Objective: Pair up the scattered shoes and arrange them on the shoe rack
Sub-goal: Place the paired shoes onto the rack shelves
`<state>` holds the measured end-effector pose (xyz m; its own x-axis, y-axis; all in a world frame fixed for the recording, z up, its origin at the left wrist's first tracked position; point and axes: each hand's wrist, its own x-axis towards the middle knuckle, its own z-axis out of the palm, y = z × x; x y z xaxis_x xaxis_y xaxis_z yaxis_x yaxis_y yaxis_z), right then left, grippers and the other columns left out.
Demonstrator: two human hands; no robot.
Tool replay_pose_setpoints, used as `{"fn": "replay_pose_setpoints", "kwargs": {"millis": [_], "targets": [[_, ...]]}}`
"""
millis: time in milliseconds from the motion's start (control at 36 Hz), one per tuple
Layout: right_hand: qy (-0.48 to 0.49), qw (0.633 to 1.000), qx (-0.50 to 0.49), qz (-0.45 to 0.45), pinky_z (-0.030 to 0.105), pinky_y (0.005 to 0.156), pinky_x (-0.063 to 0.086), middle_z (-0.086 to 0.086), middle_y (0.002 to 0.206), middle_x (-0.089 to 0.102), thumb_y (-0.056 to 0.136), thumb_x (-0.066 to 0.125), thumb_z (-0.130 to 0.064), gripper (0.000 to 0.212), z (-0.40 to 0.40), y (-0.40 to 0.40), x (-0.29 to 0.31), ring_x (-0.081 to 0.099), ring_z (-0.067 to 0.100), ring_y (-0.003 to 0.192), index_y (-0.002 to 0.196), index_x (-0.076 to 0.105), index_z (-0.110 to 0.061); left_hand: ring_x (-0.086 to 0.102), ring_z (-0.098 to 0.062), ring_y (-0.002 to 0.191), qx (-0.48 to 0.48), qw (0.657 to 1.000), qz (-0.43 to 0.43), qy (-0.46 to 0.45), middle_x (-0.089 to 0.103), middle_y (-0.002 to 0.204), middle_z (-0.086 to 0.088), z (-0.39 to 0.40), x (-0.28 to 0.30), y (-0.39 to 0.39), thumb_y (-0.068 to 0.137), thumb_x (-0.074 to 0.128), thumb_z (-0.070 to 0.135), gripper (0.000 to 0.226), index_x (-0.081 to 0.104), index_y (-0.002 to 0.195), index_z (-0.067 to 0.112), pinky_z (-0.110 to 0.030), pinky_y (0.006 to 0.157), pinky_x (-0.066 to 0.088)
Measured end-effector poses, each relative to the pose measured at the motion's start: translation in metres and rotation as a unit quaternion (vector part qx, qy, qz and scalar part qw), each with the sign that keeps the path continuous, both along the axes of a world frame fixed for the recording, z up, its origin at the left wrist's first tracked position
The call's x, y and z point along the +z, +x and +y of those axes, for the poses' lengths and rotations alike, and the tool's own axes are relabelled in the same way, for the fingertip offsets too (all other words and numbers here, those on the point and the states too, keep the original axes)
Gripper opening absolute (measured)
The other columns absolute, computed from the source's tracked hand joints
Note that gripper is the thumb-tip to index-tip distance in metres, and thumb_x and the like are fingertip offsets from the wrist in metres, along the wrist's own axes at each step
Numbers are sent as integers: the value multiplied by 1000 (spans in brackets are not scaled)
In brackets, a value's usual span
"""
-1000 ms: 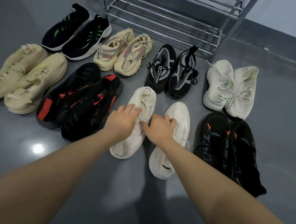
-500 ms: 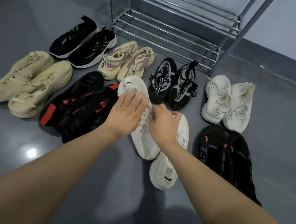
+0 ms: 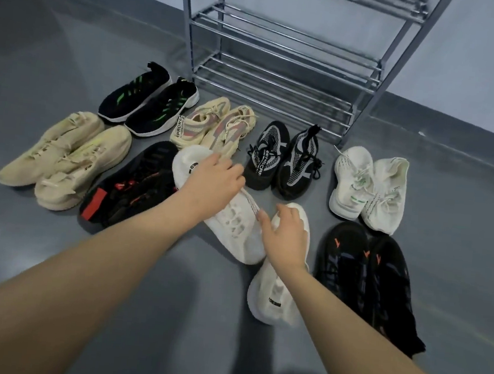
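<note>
While the metal shoe rack (image 3: 284, 69) stood bare against the wall, your left hand (image 3: 213, 180) lay fingers-curled over the heel end of one white shoe (image 3: 235, 228), which sat tilted on the grey floor (image 3: 57, 48) in front of the rack, though I could not tell how firmly it gripped. Your right hand (image 3: 287, 239) gripped the toe end of the matching white shoe (image 3: 274, 298) just beside it, nearer you, with the other pairs ranged between them and the rack.

Background surfaces — floor and wall

Grey glossy floor (image 3: 56, 57) throughout; pale blue wall (image 3: 478, 58) with dark skirting (image 3: 457, 122) at 1 o'clock.
</note>
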<state>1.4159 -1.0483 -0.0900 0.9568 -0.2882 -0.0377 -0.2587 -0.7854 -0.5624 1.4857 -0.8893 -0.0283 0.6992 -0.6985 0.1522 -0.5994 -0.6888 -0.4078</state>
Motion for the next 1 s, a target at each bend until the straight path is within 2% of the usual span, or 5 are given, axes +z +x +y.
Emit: {"fn": "replay_pose_setpoints", "kwargs": {"millis": [83, 222, 556, 778, 1000], "targets": [[-66, 992, -50, 99, 41, 97, 35, 12, 129, 46, 93, 47, -45, 52, -15, -7, -4, 44, 33, 118, 128, 45, -7, 52, -25, 108, 90, 995, 52, -2, 55, 112, -5, 4, 8, 2, 87, 54, 12, 23, 57, 110, 12, -34, 88, 41], [-83, 973, -44, 211, 41, 101, 33, 12, 132, 41, 88, 52, -50, 56, -20, -13, -11, 39, 33, 124, 126, 43, -10, 50, -28, 114, 242, 957, 136, -84, 53, 120, -8, -1, 8, -5, 91, 44, 6, 28, 54, 118, 10, -34, 75, 40], [-25, 976, -58, 208, 42, 101, 26, 10, 128, 43, 94, 48, -25, 27, -13, -11, -26, 35, 31, 122, 119, 54, -18, 60, -32, 99, 395, 834, 315, -222, 63, 106, -14, -17, -61, -53, 88, 40, 1, 24, 60, 101, 6, -33, 70, 45], [-8, 993, -49, 105, 43, 103, 30, 3, 124, 43, 93, 49, -26, 20, -2, -7, -32, 37, 26, 117, 105, 58, -13, 56, -31, 81, 390, 810, 334, -285, 60, 89, -11, -6, -89, -55, 92, 37, 7, 28, 37, 64, 13, -32, 61, 38], [-52, 991, -24, 119, 42, 95, 36, 5, 119, 44, 95, 44, -24, 19, 5, -1, -37, 44, 27, 109, 106, 53, -11, 47, -23, 72, 361, 831, 336, -256, 48, 79, -4, 1, -104, -57, 88, 37, 4, 27, 34, 63, 14, -29, 52, 28]]}}
